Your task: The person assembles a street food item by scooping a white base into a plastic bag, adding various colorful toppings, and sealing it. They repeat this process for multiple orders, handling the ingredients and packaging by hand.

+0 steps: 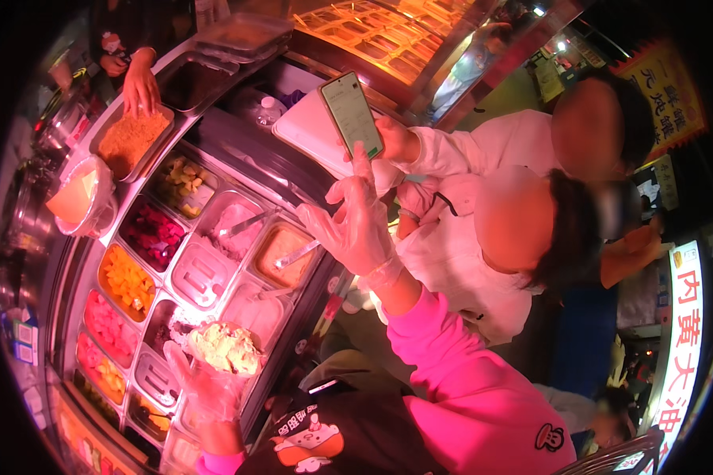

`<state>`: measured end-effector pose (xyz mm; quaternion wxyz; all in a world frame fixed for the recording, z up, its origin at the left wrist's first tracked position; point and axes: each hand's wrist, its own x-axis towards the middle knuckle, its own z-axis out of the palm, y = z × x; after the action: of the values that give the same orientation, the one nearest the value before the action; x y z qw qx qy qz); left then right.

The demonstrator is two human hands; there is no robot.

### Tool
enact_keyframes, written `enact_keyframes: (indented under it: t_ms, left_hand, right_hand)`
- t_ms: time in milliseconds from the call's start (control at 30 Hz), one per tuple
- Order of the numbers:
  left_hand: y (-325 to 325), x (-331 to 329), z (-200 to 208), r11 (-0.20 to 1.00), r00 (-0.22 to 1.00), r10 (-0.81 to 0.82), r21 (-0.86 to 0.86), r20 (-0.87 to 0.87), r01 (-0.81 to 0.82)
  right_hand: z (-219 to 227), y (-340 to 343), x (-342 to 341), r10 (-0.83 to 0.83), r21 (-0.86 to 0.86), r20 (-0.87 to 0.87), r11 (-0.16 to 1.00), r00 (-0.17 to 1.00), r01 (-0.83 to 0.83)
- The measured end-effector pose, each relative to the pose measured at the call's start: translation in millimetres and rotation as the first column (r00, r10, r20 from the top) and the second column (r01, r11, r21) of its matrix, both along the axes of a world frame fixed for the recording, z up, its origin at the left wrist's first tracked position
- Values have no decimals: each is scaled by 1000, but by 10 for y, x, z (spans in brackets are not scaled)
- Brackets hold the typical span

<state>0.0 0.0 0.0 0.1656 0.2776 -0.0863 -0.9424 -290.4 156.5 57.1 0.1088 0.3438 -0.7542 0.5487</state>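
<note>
My left hand (pixel 206 392), in a thin clear glove, cups a pale, lumpy ball of food (pixel 226 348) with darker bits in it, low over the trays. What the ball is made of I cannot make out. My right hand (pixel 355 229), gloved too, is raised beyond the trays with its index finger stretched out and nothing in its grasp. That fingertip meets or nearly meets the lower screen of a smartphone (pixel 352 115), and I cannot tell if they touch. Another person's hand (pixel 396 142) in a pale sleeve holds the phone.
Metal trays hold yellow cubes (pixel 127 281), dark red pieces (pixel 152 234), pink pieces (pixel 111 326) and a sauce with a spoon (pixel 284 255). At far left a co-worker's hand (pixel 141 87) reaches into a tray of brown crumbs (pixel 135 142). Two people in pale tops stand at right.
</note>
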Motion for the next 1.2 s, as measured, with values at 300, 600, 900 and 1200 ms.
enact_keyframes:
  t_ms: [300,600,900,1200]
  left_hand:
    - [-25,-156,34,997,995,72,31,65,-74]
    - [-275,-254,-96,971,977,213,116,-14,-210]
    - [-529,-123,-317,927,939,342,152,22,-342]
    - [-667,-31,-602,821,836,541,160,93,-549]
  right_hand:
    - [-149,-152,-342,-153,61,-266,983,952,175]
    - [-92,-434,-50,-12,-181,-105,983,994,-7]
    - [-1802,-2681,-663,503,500,177,694,846,-518]
    - [-3038,-4163,-1086,470,839,352,225,809,-496]
